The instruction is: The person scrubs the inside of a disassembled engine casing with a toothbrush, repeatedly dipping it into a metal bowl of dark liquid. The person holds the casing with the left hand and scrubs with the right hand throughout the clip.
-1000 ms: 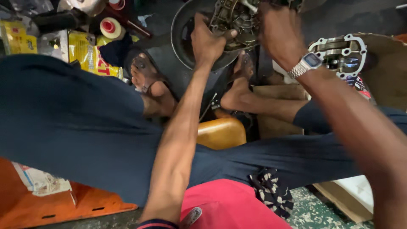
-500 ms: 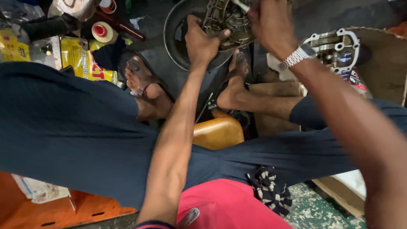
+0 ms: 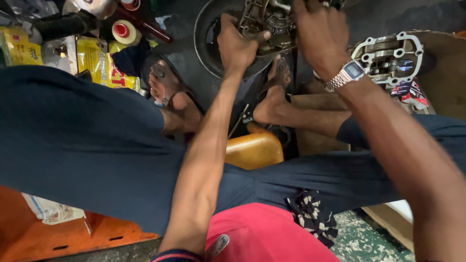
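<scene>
Head view. Metal engine part (image 3: 266, 22) sits at 12 o'clock, in a round black pan (image 3: 208, 48). Left hand (image 3: 236, 44) curls against the part's left edge, thumb hooked onto it. Right hand (image 3: 318, 34), with a wristwatch (image 3: 345, 75), lies over the part's right side, fingers bent down; actual grip is hidden. Both forearms cross the frame and block the lower pan. At 1 o'clock: a grey cylinder head (image 3: 388, 58). At 11 o'clock: a red-capped bottle (image 3: 125, 31) and yellow packets (image 3: 94, 60). Centre: a yellow stool (image 3: 255, 149) under dark trousers (image 3: 73, 145).
</scene>
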Tool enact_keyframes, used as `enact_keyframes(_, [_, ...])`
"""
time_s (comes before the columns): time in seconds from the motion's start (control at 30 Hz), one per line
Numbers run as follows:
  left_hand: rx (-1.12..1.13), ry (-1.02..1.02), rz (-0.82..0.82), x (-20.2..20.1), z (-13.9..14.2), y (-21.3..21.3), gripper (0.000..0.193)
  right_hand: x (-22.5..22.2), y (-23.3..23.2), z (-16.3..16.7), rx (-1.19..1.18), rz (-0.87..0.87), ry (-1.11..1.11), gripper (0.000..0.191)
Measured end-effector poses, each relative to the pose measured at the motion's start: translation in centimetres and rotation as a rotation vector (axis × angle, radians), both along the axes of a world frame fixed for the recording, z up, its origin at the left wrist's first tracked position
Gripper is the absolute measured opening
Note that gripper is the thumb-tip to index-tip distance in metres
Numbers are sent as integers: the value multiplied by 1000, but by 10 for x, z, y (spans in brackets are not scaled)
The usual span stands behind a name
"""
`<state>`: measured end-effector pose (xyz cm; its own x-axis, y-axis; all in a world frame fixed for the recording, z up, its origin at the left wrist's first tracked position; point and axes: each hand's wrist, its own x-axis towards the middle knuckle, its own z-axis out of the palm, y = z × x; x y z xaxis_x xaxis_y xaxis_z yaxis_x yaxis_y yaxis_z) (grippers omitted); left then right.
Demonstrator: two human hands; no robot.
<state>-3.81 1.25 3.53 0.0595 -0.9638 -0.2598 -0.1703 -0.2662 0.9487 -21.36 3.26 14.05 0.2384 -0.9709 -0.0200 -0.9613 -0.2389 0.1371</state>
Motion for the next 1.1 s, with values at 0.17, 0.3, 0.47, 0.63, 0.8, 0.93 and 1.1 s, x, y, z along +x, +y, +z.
enact_keyframes(0.17, [54,-30,3,-2,4,0,70,-12,0,-23,-79,41,37,33])
enact_keyframes(0.3, [7,-60,20,-5,3,3,73,-13,-3,-51,-19,-206,-562,15])
enact_keyframes(0.47, [-14,-12,12,-5,-2,2,74,-24,2,-43,-86,-28,-82,21])
enact_keyframes(0.63, [-3,-33,-3,-7,-4,4,73,-3,8,-28,-2,-35,-46,32])
enact_keyframes(0.8, [-1,-46,-51,-3,-7,-1,72,7,12,-15,-20,-269,-697,9])
enact_keyframes(0.93, [-52,40,-28,-5,-10,1,70,-4,22,-8,-116,-135,-573,7])
enact_keyframes(1.1, [-81,32,8,-5,-10,4,70,3,16,-18,-189,-124,-495,5])
